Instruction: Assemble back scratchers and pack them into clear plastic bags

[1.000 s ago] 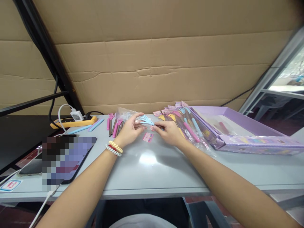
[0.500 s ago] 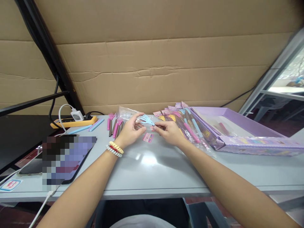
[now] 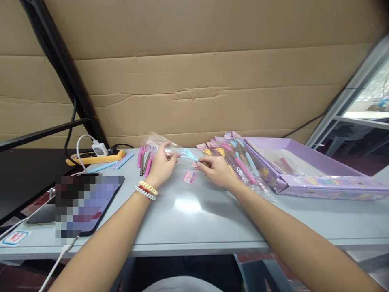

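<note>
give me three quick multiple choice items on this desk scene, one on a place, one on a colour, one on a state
1. Where is the purple box?
A. right of the hands
B. left of the hands
C. under the table

2. What colour is the small claw-shaped head between the hands?
A. yellow
B. light blue
C. green

3. How is the charger on the yellow power strip?
A. lying loose on the table
B. plugged in
C. held in a hand

Answers: 1 A, the box lies on the table beyond the right hand. 2 B, it shows pale blue beside the left hand. 3 B, the white charger stands on the strip.
</note>
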Action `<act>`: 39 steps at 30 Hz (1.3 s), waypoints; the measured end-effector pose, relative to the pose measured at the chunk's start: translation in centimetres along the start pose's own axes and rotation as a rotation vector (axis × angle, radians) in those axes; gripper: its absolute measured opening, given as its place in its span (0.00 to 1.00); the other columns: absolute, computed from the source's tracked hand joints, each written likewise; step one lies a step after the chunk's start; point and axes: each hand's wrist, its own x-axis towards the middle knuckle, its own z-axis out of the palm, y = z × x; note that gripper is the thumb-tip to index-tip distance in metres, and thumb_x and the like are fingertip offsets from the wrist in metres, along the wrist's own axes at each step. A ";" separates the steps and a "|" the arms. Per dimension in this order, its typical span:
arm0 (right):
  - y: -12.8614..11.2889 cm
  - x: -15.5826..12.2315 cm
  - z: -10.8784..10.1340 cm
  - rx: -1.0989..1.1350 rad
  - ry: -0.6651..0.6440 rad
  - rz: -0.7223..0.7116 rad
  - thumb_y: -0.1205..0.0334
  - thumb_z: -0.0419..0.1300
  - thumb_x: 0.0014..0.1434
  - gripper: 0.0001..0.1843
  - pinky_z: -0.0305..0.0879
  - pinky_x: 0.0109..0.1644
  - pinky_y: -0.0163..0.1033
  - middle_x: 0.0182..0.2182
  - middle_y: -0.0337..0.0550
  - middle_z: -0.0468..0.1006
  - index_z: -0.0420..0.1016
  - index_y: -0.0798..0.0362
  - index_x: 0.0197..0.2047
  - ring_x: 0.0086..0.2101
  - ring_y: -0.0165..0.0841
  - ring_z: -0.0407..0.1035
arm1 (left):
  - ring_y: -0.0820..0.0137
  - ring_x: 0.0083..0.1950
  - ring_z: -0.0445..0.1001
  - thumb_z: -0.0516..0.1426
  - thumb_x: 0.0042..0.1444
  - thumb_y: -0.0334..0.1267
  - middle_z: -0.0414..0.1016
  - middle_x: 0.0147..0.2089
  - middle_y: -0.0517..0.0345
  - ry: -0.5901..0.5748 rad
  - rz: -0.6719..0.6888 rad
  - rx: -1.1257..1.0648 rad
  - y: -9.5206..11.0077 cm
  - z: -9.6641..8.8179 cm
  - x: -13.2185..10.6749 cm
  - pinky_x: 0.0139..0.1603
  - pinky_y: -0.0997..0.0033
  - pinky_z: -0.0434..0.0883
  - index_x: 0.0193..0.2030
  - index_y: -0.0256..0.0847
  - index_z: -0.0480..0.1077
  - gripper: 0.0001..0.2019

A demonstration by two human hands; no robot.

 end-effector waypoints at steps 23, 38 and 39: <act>0.1 0.0 0.0 0.164 0.130 0.059 0.51 0.51 0.59 0.15 0.53 0.26 0.33 0.19 0.35 0.65 0.62 0.53 0.29 0.21 0.26 0.57 | 0.69 0.36 0.75 0.58 0.52 0.45 0.78 0.43 0.46 -0.177 -0.028 -0.132 0.9 -0.3 -0.2 0.37 0.68 0.69 0.53 0.35 0.63 0.24; -0.2 0.1 -0.2 0.387 0.094 0.049 0.61 0.60 0.49 0.18 0.57 0.25 0.34 0.21 0.32 0.67 0.49 0.50 0.26 0.19 0.24 0.58 | 0.69 0.35 0.74 0.57 0.53 0.45 0.76 0.36 0.54 -0.400 -0.013 0.079 0.7 0.8 -1.3 0.36 0.70 0.68 0.61 0.36 0.56 0.30; -0.3 0.1 -0.2 0.354 0.102 0.034 0.62 0.59 0.49 0.18 0.57 0.26 0.34 0.21 0.33 0.67 0.49 0.50 0.26 0.20 0.24 0.58 | 0.69 0.34 0.73 0.56 0.54 0.45 0.75 0.34 0.56 -0.352 -0.005 0.140 0.7 0.8 -1.3 0.36 0.69 0.68 0.61 0.36 0.55 0.30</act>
